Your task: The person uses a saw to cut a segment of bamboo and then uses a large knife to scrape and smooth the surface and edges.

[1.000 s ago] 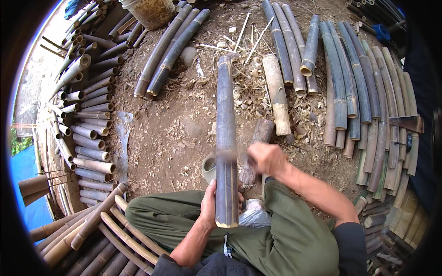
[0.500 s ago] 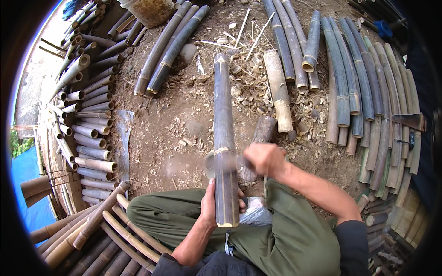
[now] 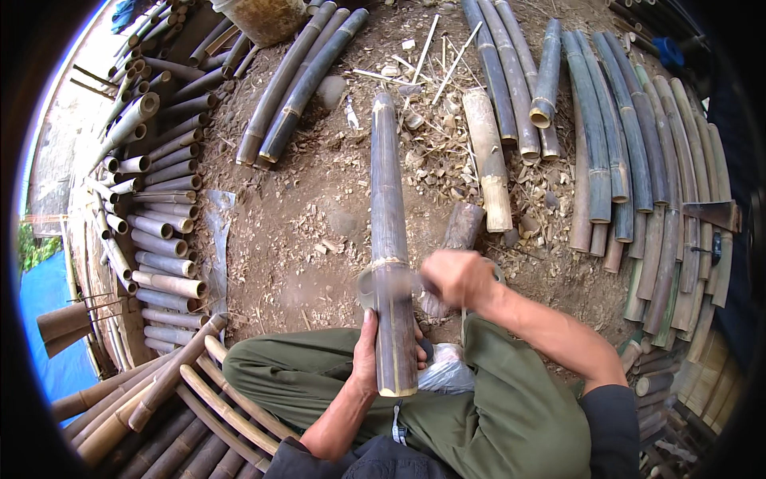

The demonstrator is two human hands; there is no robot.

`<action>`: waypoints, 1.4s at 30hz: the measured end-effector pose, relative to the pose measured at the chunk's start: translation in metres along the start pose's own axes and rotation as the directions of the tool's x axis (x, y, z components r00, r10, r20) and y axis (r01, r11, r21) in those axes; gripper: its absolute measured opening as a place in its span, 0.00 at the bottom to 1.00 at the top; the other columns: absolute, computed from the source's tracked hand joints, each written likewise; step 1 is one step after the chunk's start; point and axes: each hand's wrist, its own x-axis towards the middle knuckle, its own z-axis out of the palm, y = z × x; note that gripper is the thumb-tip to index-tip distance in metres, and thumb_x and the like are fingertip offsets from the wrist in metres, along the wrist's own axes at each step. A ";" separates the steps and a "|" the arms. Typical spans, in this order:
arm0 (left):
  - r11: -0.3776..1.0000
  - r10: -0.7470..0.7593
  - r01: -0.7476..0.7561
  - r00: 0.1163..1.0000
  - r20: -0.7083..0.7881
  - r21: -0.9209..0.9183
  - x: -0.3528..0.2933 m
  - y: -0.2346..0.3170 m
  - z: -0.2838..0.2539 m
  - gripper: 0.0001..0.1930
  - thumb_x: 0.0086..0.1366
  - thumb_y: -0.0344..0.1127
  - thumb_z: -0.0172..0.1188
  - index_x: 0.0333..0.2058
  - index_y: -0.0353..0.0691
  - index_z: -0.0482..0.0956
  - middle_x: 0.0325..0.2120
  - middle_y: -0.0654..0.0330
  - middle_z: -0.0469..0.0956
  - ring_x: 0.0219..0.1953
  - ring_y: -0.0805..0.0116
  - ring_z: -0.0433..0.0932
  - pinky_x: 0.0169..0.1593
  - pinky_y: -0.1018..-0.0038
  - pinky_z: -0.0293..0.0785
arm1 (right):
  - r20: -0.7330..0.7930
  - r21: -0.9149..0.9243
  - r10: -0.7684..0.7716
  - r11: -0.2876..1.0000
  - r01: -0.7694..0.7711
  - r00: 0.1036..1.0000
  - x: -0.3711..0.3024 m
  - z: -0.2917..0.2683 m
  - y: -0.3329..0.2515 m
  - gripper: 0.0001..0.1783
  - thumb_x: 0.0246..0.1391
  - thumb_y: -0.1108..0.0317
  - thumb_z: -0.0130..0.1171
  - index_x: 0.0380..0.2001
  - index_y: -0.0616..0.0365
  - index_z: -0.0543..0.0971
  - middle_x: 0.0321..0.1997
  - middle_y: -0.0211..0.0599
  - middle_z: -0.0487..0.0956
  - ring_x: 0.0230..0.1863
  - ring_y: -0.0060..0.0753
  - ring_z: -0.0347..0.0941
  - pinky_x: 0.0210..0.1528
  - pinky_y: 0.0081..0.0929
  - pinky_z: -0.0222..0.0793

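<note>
A long dark bamboo tube [image 3: 387,215] points away from me, its near end above my lap. My left hand [image 3: 367,347] grips it near that end, thumb on the left side and fingertips showing on the right. My right hand [image 3: 459,275] is a closed fist just right of the tube. From it a dark, motion-smeared tool [image 3: 424,283] reaches across the tube; its kind cannot be made out. A round, hollow, pale end [image 3: 366,287] shows behind the tube on the left. Beyond my right fist lies a short log [image 3: 461,227].
Stacked bamboo tubes [image 3: 163,244] line the left; long bamboo lengths [image 3: 622,144] lie in rows on the right. A pale scraped tube [image 3: 487,160] rests on chip-strewn soil. A bucket [image 3: 263,20] stands at the far left, and a clear plastic bag [image 3: 447,374] sits by my lap.
The view has shifted slightly, so ground objects sit a little further right. Both hands keep nearly the same positions on and beside the tube; the tool stays blurred.
</note>
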 end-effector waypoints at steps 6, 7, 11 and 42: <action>0.980 -0.021 0.042 0.994 0.108 -0.197 -0.001 0.005 0.008 0.47 0.68 0.76 0.32 0.54 0.29 0.69 0.39 0.46 0.77 0.39 0.51 0.83 0.43 0.54 0.84 | -0.157 0.159 -0.179 0.966 0.203 0.971 0.005 0.001 -0.013 0.07 0.59 0.68 0.56 0.26 0.54 0.73 0.19 0.36 0.72 0.15 0.31 0.71 0.13 0.29 0.68; 0.988 -0.012 0.031 0.992 0.125 -0.154 0.000 0.005 0.007 0.45 0.70 0.72 0.31 0.55 0.30 0.68 0.40 0.45 0.77 0.40 0.49 0.82 0.45 0.52 0.82 | -0.092 0.075 -0.126 0.988 0.133 0.988 -0.003 0.009 0.003 0.07 0.56 0.70 0.56 0.25 0.54 0.72 0.19 0.35 0.72 0.17 0.30 0.73 0.14 0.28 0.68; 0.996 0.018 -0.012 0.997 0.070 -0.093 -0.003 0.011 0.010 0.43 0.71 0.71 0.31 0.57 0.31 0.67 0.40 0.45 0.76 0.38 0.50 0.81 0.44 0.53 0.82 | -0.020 0.090 0.071 0.994 -0.069 0.997 0.003 0.007 0.002 0.08 0.53 0.67 0.59 0.25 0.55 0.72 0.19 0.35 0.72 0.17 0.34 0.73 0.17 0.30 0.71; 0.999 0.022 -0.025 0.997 -0.073 -0.043 -0.008 0.017 0.011 0.43 0.69 0.72 0.34 0.60 0.34 0.66 0.33 0.48 0.79 0.26 0.57 0.83 0.29 0.61 0.84 | -0.038 0.250 -0.065 0.966 0.072 0.997 0.013 0.007 -0.013 0.09 0.46 0.68 0.64 0.29 0.55 0.74 0.26 0.37 0.77 0.23 0.39 0.77 0.21 0.31 0.75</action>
